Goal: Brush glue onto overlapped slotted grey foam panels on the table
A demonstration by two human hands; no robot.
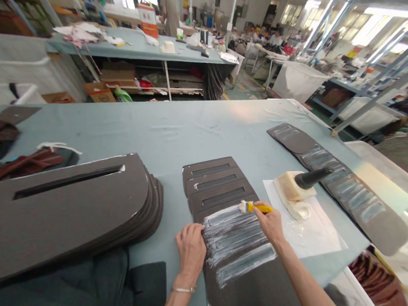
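My right hand (270, 221) is closed round the yellow handle of a paintbrush (257, 208). White paste covers the bristles, which touch the upper part of a streaked area. Under the brush, dark slotted panels (229, 243) lie overlapped like steps, several slots showing; the nearer ones are smeared white. My left hand (191, 247), with a bracelet at the wrist, has its fingers curled together against the panels' left edge. Right of the brush, a cream-coloured container (293, 190) with a black tube-like piece sits on white paper (321, 233), paste at its front.
A thick stack of dark slotted panels (69, 212) stands at the left. More overlapped, white-streaked panels (335, 179) lie along the table's right side. Dark fabric (70, 298) is at the lower left. Behind the blue-green table (144, 125) stands another worktable (116, 51), with a person (169, 13) beyond it.
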